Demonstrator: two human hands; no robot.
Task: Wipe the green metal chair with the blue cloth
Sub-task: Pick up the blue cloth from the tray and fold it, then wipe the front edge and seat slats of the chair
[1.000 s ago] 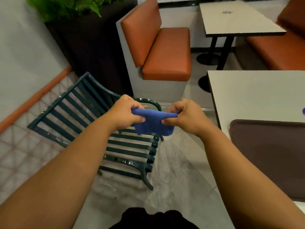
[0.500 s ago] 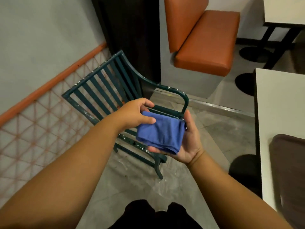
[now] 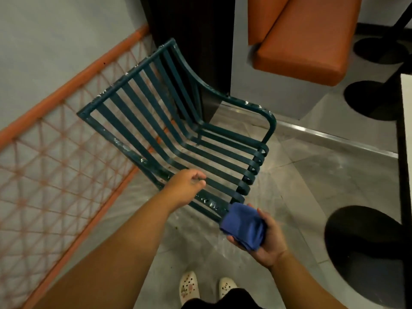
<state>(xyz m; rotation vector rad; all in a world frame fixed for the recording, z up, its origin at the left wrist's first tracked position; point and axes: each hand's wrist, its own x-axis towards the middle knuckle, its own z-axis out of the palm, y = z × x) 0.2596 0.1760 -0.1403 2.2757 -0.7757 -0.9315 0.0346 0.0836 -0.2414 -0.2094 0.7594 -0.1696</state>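
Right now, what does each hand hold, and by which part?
The right hand holds the folded blue cloth from below, by its right end. The left hand, loosely curled above the green chair, holds nothing.

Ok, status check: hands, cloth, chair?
Right hand holds folded blue cloth. Left hand curled over green chair seat edge, grip unclear. Nothing in the way.

A grey tiled floor [image 3: 334, 186] lay underfoot. A grey wall [image 3: 55, 36] with an orange lattice [image 3: 55, 170] stood left; an orange bench [image 3: 312, 41] stood behind, dimly lit.
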